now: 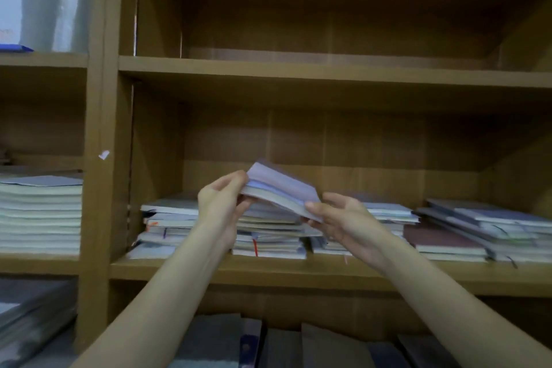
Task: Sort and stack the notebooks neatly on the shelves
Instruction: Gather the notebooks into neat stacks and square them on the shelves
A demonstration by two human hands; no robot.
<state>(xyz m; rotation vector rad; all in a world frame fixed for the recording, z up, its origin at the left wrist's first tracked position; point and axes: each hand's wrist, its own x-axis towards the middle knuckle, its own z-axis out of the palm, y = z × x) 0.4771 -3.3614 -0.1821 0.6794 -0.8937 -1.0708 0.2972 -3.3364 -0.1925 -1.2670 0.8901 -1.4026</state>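
A small bunch of lilac-covered notebooks [280, 188] is tilted in the air above the middle shelf [209, 270]. My left hand [222, 203] grips its left end and my right hand [340, 216] pinches its lower right corner. Under them, untidy piles of notebooks [268, 236] lie flat along the shelf. More piles lie at the left [167, 224] and at the right [478, 227]. The middle pile is partly hidden by my hands.
The upper shelf [298, 69] holds nothing that I can see. A neat tall stack of pale notebooks [40, 215] fills the left compartment. Dark books or folders [280, 343] stand below. A wooden upright [95, 158] divides the compartments.
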